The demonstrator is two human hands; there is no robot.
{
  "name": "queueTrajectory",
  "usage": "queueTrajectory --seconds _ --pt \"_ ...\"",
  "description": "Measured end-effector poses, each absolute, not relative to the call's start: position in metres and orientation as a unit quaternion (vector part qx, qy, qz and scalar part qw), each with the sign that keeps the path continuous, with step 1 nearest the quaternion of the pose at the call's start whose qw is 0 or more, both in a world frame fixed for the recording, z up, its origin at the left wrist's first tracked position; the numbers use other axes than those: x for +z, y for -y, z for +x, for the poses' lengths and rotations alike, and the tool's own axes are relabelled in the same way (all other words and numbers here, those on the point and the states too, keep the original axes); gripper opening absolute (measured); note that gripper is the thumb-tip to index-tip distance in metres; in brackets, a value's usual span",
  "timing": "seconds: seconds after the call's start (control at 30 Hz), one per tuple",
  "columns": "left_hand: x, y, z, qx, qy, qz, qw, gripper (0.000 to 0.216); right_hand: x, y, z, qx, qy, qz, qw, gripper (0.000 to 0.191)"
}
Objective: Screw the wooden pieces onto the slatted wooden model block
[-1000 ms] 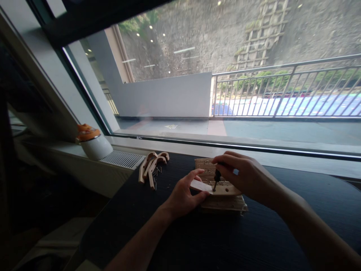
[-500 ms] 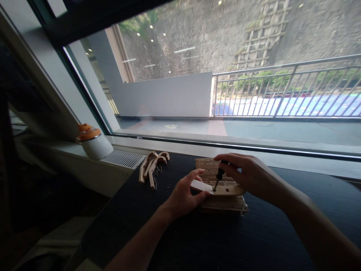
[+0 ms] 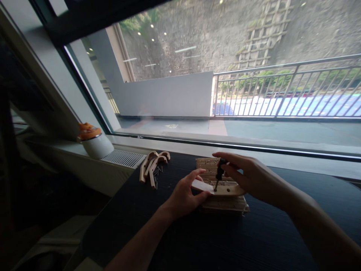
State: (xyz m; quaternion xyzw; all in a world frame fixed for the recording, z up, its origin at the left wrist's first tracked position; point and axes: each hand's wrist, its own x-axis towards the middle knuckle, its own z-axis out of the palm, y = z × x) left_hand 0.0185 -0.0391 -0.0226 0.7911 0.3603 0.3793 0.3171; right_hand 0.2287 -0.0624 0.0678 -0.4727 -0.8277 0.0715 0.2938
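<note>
A pale wooden board (image 3: 222, 203) full of small holes lies on the black table (image 3: 197, 241). On top of it rests a curved wooden piece (image 3: 225, 189). My left hand (image 3: 183, 195) pinches the left end of that piece, thumb and fingers closed on it. My right hand (image 3: 248, 177) grips a small dark screwdriver (image 3: 218, 175), held upright with its tip down on the curved piece.
Several more curved wooden pieces (image 3: 152, 163) lie at the table's far left with loose screws (image 3: 158, 171) beside them. A white pot with an orange lid (image 3: 93, 141) stands on the window sill by a vent grille (image 3: 124, 158). A large window is right behind the table.
My right hand's fingers have shifted slightly on the screwdriver, turning it in place. The left hand and the wooden pieces stay put.
</note>
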Motion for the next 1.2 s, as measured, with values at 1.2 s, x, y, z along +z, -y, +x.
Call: queueTrajectory --seconds 1.2 --pt "-0.018 0.040 0.020 0.375 -0.365 0.787 0.327 0.055 0.071 0.071 0.219 0.068 0.842 -0.439 0.307 0.032"
